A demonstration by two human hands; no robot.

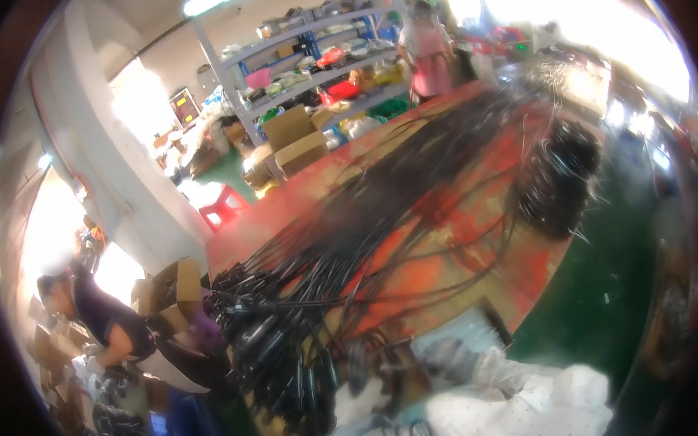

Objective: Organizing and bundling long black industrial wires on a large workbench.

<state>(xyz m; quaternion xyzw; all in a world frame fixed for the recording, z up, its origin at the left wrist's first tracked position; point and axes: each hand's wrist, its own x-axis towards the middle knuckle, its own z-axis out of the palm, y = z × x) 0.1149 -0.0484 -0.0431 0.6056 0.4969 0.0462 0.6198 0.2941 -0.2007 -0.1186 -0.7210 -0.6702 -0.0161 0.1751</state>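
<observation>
A long spread of black cables (379,209) runs down the red and tan table, their thick black ends (281,359) bunched at the near left. My left hand (359,402), in a pale glove, is low in the picture beside these ends. Dark cable loops lie against it, but blur hides whether its fingers hold them. My right hand (450,360), in a greyish glove below a white dotted sleeve (524,400), is just to the right. It lies over the near edge of a pale flat tray or sheet (464,331); its fingers are smeared by motion.
A big coil of black cable (559,180) stands at the table's right edge. Red patches mark the tabletop (512,266). At the left a person in dark clothing (111,326) bends near cartons (171,289). Another person (426,54) stands beyond the table, beside loaded shelves (313,81).
</observation>
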